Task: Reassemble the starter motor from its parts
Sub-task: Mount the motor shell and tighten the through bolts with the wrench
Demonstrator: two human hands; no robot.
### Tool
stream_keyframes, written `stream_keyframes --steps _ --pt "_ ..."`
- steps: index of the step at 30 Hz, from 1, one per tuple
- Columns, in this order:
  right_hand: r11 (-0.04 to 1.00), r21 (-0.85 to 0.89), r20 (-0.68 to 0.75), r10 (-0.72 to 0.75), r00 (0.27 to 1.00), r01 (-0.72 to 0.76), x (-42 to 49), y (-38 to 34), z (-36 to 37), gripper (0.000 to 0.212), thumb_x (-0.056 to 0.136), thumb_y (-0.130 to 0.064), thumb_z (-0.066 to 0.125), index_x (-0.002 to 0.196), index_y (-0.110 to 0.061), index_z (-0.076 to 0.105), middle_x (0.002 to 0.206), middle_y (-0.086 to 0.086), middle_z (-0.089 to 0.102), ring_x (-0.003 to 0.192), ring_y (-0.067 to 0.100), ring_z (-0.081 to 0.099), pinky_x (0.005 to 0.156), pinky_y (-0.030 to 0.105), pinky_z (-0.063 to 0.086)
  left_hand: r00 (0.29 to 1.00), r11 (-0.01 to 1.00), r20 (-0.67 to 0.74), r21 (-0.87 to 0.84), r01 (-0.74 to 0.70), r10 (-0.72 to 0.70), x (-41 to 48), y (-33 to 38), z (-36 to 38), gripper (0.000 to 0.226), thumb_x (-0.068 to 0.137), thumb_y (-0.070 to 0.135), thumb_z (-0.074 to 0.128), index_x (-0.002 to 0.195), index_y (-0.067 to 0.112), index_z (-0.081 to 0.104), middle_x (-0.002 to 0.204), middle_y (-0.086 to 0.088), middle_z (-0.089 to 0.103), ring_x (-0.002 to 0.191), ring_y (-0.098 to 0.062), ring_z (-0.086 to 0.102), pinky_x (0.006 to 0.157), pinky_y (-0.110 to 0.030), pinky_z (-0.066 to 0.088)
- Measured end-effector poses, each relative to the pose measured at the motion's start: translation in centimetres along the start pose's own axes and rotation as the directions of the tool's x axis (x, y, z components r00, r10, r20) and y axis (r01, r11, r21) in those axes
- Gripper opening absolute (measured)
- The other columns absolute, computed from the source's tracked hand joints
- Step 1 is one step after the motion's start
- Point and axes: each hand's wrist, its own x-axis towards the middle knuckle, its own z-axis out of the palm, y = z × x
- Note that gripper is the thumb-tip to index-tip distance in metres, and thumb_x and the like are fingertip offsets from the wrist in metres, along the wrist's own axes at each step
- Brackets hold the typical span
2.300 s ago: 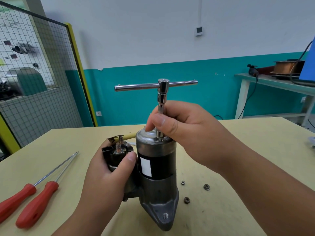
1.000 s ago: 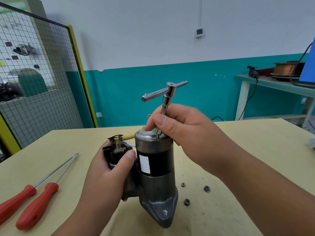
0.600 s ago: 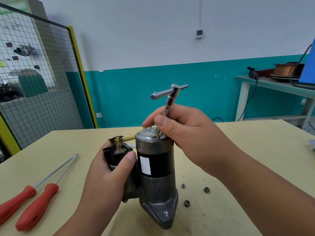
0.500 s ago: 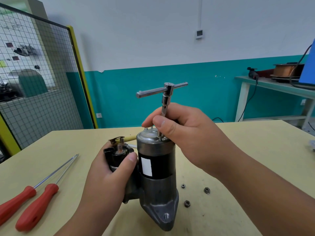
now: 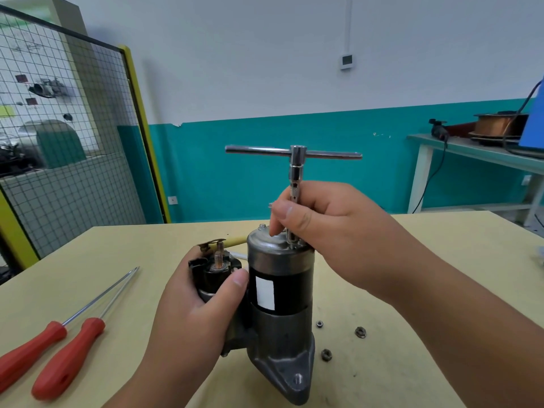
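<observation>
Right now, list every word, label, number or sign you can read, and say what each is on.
None can be read.
White label on the starter motor: no print visible.
Wall unit: screen too small to read.
Cards behind the mesh fence: too blurred.

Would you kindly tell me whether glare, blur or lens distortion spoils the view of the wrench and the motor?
Head view: even, soft light with faint shadows; the T-handle wrench shows small chrome highlights but reads clearly; the starter motor is sharp; wide-angle distortion bends the yellow fence post on the left of the picture.
</observation>
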Motion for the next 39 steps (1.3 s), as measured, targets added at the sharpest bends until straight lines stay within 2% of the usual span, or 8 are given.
stream_keyframes --steps 5,10,13,18,23,30,34,39 --pt "0.999 -0.014 0.019 -0.033 0.999 0.033 0.0 0.0 -0.1 0.034 0.090 -0.054 0.059 0.087 -0.022 0.069 0.081 0.004 0.066 0.076 0.022 0.061 0.066 0.040 0.050 1.000 1.000 0.013 0.010 -0.019 0.019 -0.4 0.4 0.2 0.038 0.067 0.063 0.066 0.101 0.045 0.072 0.095 0.012 0.079 0.089 -0.006 0.074 0.077 -0.039 0.054" --pt "0.996 0.090 0.084 -0.013 0.996 0.006 -0.2 0.0 -0.7 0.032 0.096 -0.051 0.052 0.087 -0.028 0.072 0.075 -0.017 0.065 0.069 -0.004 0.059 0.062 0.015 0.043 1.000 1.000 -0.009 -0.012 0.008 -0.008 -0.2 0.5 0.1 0.042 0.064 0.065 0.066 0.101 0.046 0.072 0.096 0.012 0.079 0.090 -0.007 0.074 0.081 -0.043 0.056" --pt "0.998 0.067 0.081 -0.005 0.997 0.000 -0.1 0.1 -0.8 0.037 0.097 -0.053 0.047 0.090 -0.028 0.073 0.072 -0.020 0.062 0.066 -0.005 0.057 0.062 0.018 0.038 1.000 1.000 -0.011 0.005 0.005 -0.005 -0.2 0.3 0.1 0.041 0.065 0.065 0.065 0.100 0.045 0.072 0.093 0.013 0.078 0.086 -0.006 0.073 0.076 -0.042 0.054" --pt "0.998 0.037 -0.030 -0.041 0.999 0.042 0.1 0.3 0.0 0.038 0.090 -0.056 0.057 0.085 -0.020 0.069 0.078 0.006 0.064 0.070 0.016 0.058 0.060 0.017 0.042 1.000 1.000 -0.006 0.008 -0.010 0.010 -0.4 0.7 0.3 0.037 0.065 0.064 0.066 0.098 0.048 0.072 0.093 0.012 0.078 0.086 -0.005 0.074 0.075 -0.039 0.053" --pt "0.994 0.110 0.036 -0.008 0.999 0.004 0.0 0.4 -0.3 0.029 0.097 -0.048 0.051 0.089 -0.028 0.071 0.068 -0.022 0.061 0.065 -0.005 0.056 0.061 0.014 0.043 1.000 1.000 -0.005 0.017 0.001 -0.001 -0.3 0.5 0.1 0.037 0.065 0.065 0.065 0.098 0.048 0.071 0.091 0.015 0.077 0.085 -0.002 0.072 0.074 -0.038 0.053" --pt "0.993 0.120 0.021 0.013 1.000 -0.016 0.1 0.6 0.1 0.025 0.097 -0.046 0.051 0.091 -0.031 0.071 0.075 -0.018 0.064 0.066 -0.003 0.055 0.068 0.026 0.040 1.000 1.000 -0.026 0.027 0.013 -0.013 -0.1 0.2 0.0 0.041 0.065 0.066 0.064 0.102 0.049 0.071 0.095 0.015 0.078 0.088 -0.004 0.072 0.079 -0.043 0.055" --pt "0.989 0.148 -0.001 0.022 1.000 -0.022 0.2 0.8 0.1 0.024 0.094 -0.049 0.054 0.088 -0.033 0.070 0.073 -0.020 0.065 0.066 -0.006 0.058 0.066 0.021 0.040 0.999 0.999 -0.030 0.031 0.013 -0.012 -0.2 0.2 0.1 0.041 0.065 0.066 0.064 0.102 0.048 0.071 0.094 0.015 0.078 0.087 -0.005 0.073 0.076 -0.043 0.055" --pt "0.981 0.191 0.039 0.007 0.999 -0.015 0.1 0.7 -0.1 0.028 0.097 -0.041 0.047 0.093 -0.030 0.073 0.068 -0.018 0.058 0.063 -0.005 0.052 0.056 0.011 0.042 0.999 0.999 -0.041 0.017 0.036 -0.035 -0.2 0.0 0.1 0.043 0.065 0.068 0.065 0.102 0.047 0.069 0.088 0.014 0.075 0.082 -0.029 0.073 0.056 -0.038 0.047"
